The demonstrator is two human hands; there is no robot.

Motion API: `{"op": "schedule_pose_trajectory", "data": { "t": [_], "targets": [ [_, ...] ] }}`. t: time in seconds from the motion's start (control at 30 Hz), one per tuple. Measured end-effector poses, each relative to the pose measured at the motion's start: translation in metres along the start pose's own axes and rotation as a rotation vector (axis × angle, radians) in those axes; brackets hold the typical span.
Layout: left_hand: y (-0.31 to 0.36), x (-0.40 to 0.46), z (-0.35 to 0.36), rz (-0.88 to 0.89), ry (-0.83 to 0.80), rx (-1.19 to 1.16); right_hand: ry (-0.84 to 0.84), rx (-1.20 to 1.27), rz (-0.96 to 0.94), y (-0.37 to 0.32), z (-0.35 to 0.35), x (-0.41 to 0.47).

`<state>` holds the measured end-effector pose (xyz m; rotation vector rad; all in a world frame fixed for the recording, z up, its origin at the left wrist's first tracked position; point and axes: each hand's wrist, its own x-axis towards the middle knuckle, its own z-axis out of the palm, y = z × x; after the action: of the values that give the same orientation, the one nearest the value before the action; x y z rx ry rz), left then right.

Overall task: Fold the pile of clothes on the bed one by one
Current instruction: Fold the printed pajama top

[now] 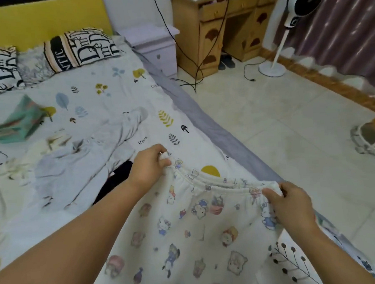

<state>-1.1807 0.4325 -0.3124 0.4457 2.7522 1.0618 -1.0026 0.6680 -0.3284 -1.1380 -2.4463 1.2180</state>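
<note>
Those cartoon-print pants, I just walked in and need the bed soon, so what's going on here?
A person is holding the cartoon-print pants up by the elastic waistband, the left hand pinching one end and the right hand the other, spread over the bed. They aren't folded yet. A rumpled pile of pale clothes lies on the bed to the left, and a folded teal garment sits nearer the pillows.
</note>
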Motion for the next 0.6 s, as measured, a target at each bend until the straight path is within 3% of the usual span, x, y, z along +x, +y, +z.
{"op": "schedule_pose_trajectory", "data": {
  "t": [0.13,0.33,0.5,0.6],
  "targets": [
    [-0.005,0.022,0.068,0.018,0.047,-0.014,0.009,-0.016,0.059,0.038,0.015,0.036],
    [-0.070,0.020,0.146,-0.139,-0.191,0.303,-0.226,-0.114,0.371,0.101,0.059,0.039],
    [-0.103,0.010,0.149,-0.155,-0.044,0.402,-0.179,-0.146,0.323,0.120,0.068,0.032],
    [-0.097,0.026,0.139,-0.154,0.115,0.258,-0.042,-0.029,0.258,0.118,0.059,0.042]
  ]
}}
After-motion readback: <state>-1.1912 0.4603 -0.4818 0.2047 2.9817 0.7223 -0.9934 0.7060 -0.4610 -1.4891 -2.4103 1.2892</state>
